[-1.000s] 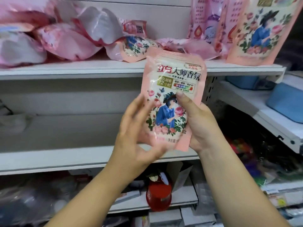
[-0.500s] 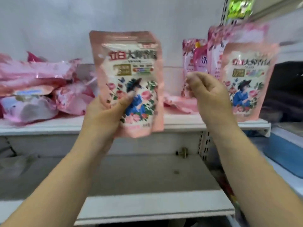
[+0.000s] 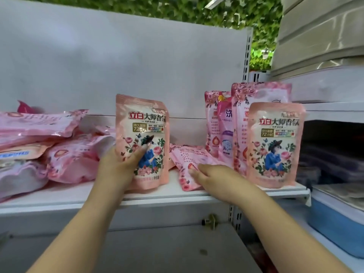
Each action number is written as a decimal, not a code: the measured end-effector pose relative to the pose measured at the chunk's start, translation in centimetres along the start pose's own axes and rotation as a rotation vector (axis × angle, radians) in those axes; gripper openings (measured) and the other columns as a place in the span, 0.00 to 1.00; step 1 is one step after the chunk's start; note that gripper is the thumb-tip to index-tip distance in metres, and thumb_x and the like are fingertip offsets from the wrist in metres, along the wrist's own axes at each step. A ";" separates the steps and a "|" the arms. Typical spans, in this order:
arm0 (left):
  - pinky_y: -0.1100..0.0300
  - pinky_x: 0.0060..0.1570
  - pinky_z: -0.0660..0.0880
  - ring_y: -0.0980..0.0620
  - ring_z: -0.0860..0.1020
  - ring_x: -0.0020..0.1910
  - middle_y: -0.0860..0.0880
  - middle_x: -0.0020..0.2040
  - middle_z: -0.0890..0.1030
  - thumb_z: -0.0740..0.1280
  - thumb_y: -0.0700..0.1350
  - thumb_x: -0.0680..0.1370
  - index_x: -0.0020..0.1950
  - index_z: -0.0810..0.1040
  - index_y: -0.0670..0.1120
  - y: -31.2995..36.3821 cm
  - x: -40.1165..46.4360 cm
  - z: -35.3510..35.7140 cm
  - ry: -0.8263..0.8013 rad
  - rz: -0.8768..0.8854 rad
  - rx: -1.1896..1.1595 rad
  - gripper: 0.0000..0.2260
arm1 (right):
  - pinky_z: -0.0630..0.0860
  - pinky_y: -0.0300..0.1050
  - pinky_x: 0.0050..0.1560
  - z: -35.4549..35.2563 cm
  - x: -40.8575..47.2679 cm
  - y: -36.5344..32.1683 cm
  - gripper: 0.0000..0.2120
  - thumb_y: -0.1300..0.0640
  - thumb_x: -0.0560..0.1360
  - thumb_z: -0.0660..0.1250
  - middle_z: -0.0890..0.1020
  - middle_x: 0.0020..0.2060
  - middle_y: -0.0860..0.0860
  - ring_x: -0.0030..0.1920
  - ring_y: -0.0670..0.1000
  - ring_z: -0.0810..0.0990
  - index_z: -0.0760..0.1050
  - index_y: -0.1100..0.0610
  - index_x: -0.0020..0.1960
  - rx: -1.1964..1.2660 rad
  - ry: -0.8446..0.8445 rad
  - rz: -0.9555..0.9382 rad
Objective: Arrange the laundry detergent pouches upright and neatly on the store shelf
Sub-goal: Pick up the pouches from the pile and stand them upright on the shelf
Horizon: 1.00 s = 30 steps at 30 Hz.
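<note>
Risk entry: my left hand (image 3: 120, 166) grips upright pouch (image 3: 142, 142); my right hand (image 3: 210, 177) presses flat pouch (image 3: 189, 164), fingers straight. Letting go early, I expect a topple off the shelf (image 3: 157, 200).

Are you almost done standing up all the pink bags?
Not yet. A few pouches already stand upright at the right. The left hand holds one pouch upright on the shelf; the right hand touches a fallen pouch. The pile on the left lies flat.
</note>
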<state>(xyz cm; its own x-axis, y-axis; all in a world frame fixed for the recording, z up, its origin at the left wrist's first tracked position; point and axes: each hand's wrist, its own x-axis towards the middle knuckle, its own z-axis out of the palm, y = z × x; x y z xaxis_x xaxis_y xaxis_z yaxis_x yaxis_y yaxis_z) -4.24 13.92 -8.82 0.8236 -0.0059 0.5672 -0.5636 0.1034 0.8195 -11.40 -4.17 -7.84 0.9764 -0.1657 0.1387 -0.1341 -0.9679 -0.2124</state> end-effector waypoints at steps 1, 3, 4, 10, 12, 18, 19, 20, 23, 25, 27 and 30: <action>0.72 0.25 0.73 0.66 0.79 0.28 0.56 0.30 0.81 0.68 0.43 0.74 0.42 0.75 0.50 0.0 0.1 -0.1 0.001 -0.004 -0.014 0.03 | 0.66 0.52 0.65 0.1 -1.2 -0.2 0.27 0.38 0.79 0.44 0.71 0.68 0.53 0.66 0.55 0.68 0.66 0.51 0.68 -0.017 0.027 -0.019; 0.65 0.31 0.78 0.61 0.82 0.33 0.57 0.30 0.82 0.69 0.45 0.73 0.43 0.76 0.51 -0.1 0.2 -0.2 -0.005 -0.038 -0.038 0.02 | 0.69 0.50 0.62 -0.2 -3.6 -0.6 0.27 0.38 0.78 0.43 0.76 0.62 0.51 0.62 0.53 0.72 0.70 0.51 0.63 0.015 0.049 -0.038; 0.60 0.37 0.79 0.57 0.83 0.37 0.56 0.33 0.83 0.69 0.46 0.72 0.43 0.77 0.51 -0.3 0.4 -0.3 -0.012 -0.057 -0.039 0.03 | 0.69 0.47 0.60 -0.8 -4.6 -0.9 0.27 0.38 0.78 0.44 0.77 0.61 0.51 0.61 0.53 0.73 0.72 0.52 0.62 0.082 0.037 -0.018; 0.62 0.34 0.80 0.58 0.82 0.35 0.55 0.37 0.83 0.69 0.44 0.73 0.45 0.77 0.50 -0.8 0.7 -0.3 -0.051 -0.095 -0.101 0.04 | 0.69 0.48 0.63 -4.6 -2.9 -0.7 0.23 0.41 0.76 0.56 0.72 0.66 0.49 0.60 0.50 0.73 0.68 0.50 0.68 0.198 -0.166 0.059; 0.61 0.34 0.80 0.58 0.83 0.35 0.54 0.37 0.83 0.69 0.44 0.73 0.47 0.77 0.50 -1.0 0.8 -0.3 -0.058 -0.104 -0.132 0.05 | 0.68 0.52 0.66 -4.4 -0.9 -0.2 0.32 0.37 0.74 0.58 0.68 0.70 0.53 0.64 0.54 0.70 0.63 0.54 0.71 0.211 -0.151 0.151; 0.57 0.37 0.81 0.54 0.83 0.38 0.52 0.39 0.84 0.70 0.44 0.72 0.49 0.77 0.50 -1.4 1.1 -0.2 -0.073 -0.120 -0.188 0.07 | 0.63 0.51 0.67 -2.5 2.6 -0.2 0.39 0.34 0.75 0.53 0.63 0.72 0.57 0.70 0.59 0.65 0.55 0.60 0.74 0.066 -0.086 0.293; 0.57 0.36 0.81 0.54 0.83 0.38 0.52 0.39 0.85 0.69 0.43 0.72 0.48 0.77 0.50 -1.4 1.1 -0.2 -0.076 -0.119 -0.196 0.06 | 0.63 0.50 0.67 -2.4 2.9 -0.2 0.38 0.34 0.75 0.53 0.64 0.72 0.57 0.69 0.59 0.65 0.56 0.60 0.74 0.072 -0.076 0.301; 0.57 0.36 0.81 0.54 0.83 0.38 0.53 0.38 0.85 0.69 0.43 0.72 0.48 0.77 0.50 -1.4 1.1 -0.3 -0.077 -0.116 -0.205 0.06 | 0.64 0.49 0.66 -2.3 3.0 0.0 0.37 0.35 0.76 0.53 0.65 0.71 0.57 0.69 0.58 0.66 0.56 0.60 0.74 0.091 -0.064 0.305; 0.59 0.34 0.81 0.56 0.83 0.35 0.54 0.36 0.84 0.69 0.43 0.72 0.47 0.77 0.50 -1.4 1.1 -0.2 -0.067 -0.107 -0.201 0.05 | 0.68 0.43 0.54 -2.0 3.0 0.3 0.35 0.37 0.76 0.56 0.72 0.66 0.57 0.63 0.56 0.72 0.60 0.61 0.72 0.163 -0.007 0.306; 0.61 0.32 0.80 0.57 0.83 0.33 0.56 0.33 0.83 0.70 0.43 0.72 0.45 0.77 0.50 -1.4 1.1 -0.1 -0.052 -0.105 -0.207 0.04 | 0.69 0.41 0.51 -2.0 2.8 0.5 0.33 0.39 0.76 0.57 0.74 0.64 0.56 0.61 0.54 0.74 0.63 0.61 0.71 0.225 0.029 0.289; 0.62 0.30 0.79 0.58 0.82 0.32 0.57 0.32 0.83 0.70 0.43 0.72 0.44 0.77 0.51 -1.4 1.1 -0.1 -0.046 -0.105 -0.212 0.04 | 0.74 0.40 0.48 -2.0 2.4 0.6 0.26 0.43 0.77 0.59 0.79 0.56 0.53 0.53 0.48 0.80 0.67 0.59 0.68 0.432 0.084 0.253; 0.61 0.32 0.80 0.57 0.83 0.35 0.56 0.34 0.84 0.70 0.45 0.70 0.45 0.77 0.51 -1.4 1.0 -0.2 -0.042 -0.099 -0.209 0.05 | 0.74 0.35 0.28 -2.4 1.8 0.9 0.12 0.50 0.78 0.61 0.79 0.37 0.48 0.24 0.41 0.77 0.76 0.57 0.53 0.814 0.234 0.145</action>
<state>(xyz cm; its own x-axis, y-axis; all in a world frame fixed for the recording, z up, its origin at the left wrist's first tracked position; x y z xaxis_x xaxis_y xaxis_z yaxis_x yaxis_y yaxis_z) -2.58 14.00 -9.42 0.8683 -0.0676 0.4913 -0.4511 0.3043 0.8390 -10.16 -5.77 -5.47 0.8869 -0.3989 0.2331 -0.0045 -0.5119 -0.8590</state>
